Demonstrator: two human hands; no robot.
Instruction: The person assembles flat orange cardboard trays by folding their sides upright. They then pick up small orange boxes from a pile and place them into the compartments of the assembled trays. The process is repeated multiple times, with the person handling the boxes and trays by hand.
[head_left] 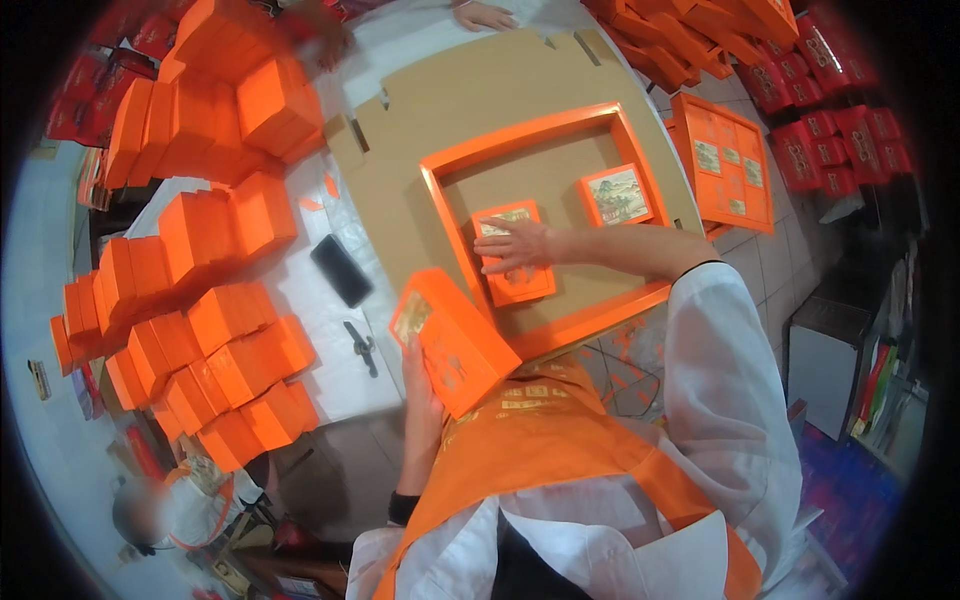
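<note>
My left hand (416, 375) grips an orange box (468, 345) with a printed picture panel, tilted against my apron beside the frame's near left corner. My right hand (518, 245) lies with fingers spread on a smaller orange box (523, 286) with a picture panel, inside a large orange rectangular frame (520, 143). The hand covers part of that box's top. A second small orange box (617, 196) with a landscape picture sits in the frame's far right part. The frame rests on a brown cardboard sheet (400, 220).
Stacks of orange boxes (205, 240) fill the left side of the white table. A black phone (340, 271) and a dark tool (360, 348) lie near them. An orange compartment tray (725, 165) stands at right, red boxes (850, 140) beyond. Another person's hand (484, 15) rests at the far edge.
</note>
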